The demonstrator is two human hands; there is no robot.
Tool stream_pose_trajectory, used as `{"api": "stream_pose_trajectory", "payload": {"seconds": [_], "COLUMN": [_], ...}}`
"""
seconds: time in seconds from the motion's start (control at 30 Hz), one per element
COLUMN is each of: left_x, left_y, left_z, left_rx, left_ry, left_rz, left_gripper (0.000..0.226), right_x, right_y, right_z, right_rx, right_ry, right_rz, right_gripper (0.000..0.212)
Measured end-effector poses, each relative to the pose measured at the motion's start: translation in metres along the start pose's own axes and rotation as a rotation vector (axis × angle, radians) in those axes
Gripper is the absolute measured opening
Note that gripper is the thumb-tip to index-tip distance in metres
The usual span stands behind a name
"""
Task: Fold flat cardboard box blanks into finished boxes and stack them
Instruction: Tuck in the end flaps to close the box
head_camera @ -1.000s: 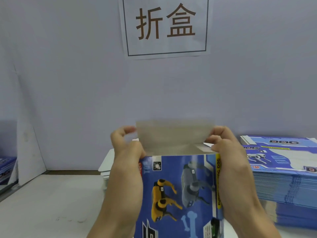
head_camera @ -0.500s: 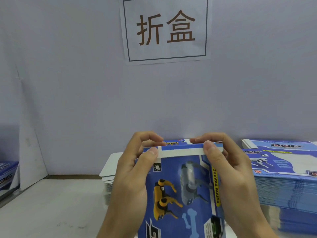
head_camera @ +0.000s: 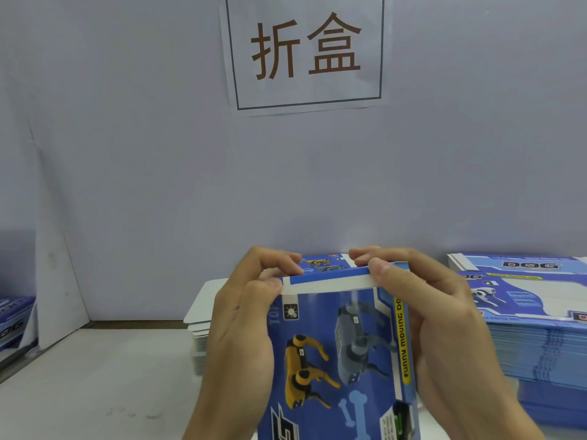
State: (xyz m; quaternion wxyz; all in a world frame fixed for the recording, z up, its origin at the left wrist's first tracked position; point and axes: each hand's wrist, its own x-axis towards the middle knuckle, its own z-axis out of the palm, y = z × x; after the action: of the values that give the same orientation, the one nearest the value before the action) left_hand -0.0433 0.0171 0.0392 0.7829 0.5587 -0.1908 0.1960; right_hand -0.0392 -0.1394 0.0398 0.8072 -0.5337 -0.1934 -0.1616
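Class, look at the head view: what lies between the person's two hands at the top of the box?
In the head view, the box's folded-down top flap spans from left hand to right hand.

A pale lavender-grey flat wall (head_camera: 143, 154) fills the upper part of the view; a white paper sign with a dark rectangular border and two brown Chinese characters (head_camera: 305, 52) is fixed to it high at the centre; at the left a light, slanted white panel (head_camera: 57, 281) leans against the wall, its foot on the off-white, faintly scuffed bench (head_camera: 95, 382); the bench meets the wall along a thin brown strip (head_camera: 136, 324); the light is soft and even, with a dim shadow low on the far left.
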Motion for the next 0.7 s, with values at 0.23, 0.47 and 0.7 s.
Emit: {"api": "stream_pose_trajectory", "payload": {"seconds": [0.23, 0.47, 0.7], "left_x": [-0.0012, -0.0025, -0.0047], "left_y": [-0.0022, -0.0003, 0.0019], "left_z": [-0.0041, -0.0055, -0.0048], "left_rx": [0.149, 0.188, 0.113], "left_ry": [-0.073, -0.056, -0.026], "left_rz": [0.124, 0.112, -0.038], "left_gripper": [0.015, 0.019, 0.025], "right_x": [0.0022, 0.0007, 0.0013], "right_y": [0.0013, 0.0012, 0.0005], "right_z": [-0.0020, 0.0027, 0.0012], "right_rx": [0.006, -0.016, -0.017], "right_ry": [0.014, -0.001, 0.016], "right_rz": [0.019, 0.048, 0.145], "right_gripper": [0.015, 0.021, 0.024]}}
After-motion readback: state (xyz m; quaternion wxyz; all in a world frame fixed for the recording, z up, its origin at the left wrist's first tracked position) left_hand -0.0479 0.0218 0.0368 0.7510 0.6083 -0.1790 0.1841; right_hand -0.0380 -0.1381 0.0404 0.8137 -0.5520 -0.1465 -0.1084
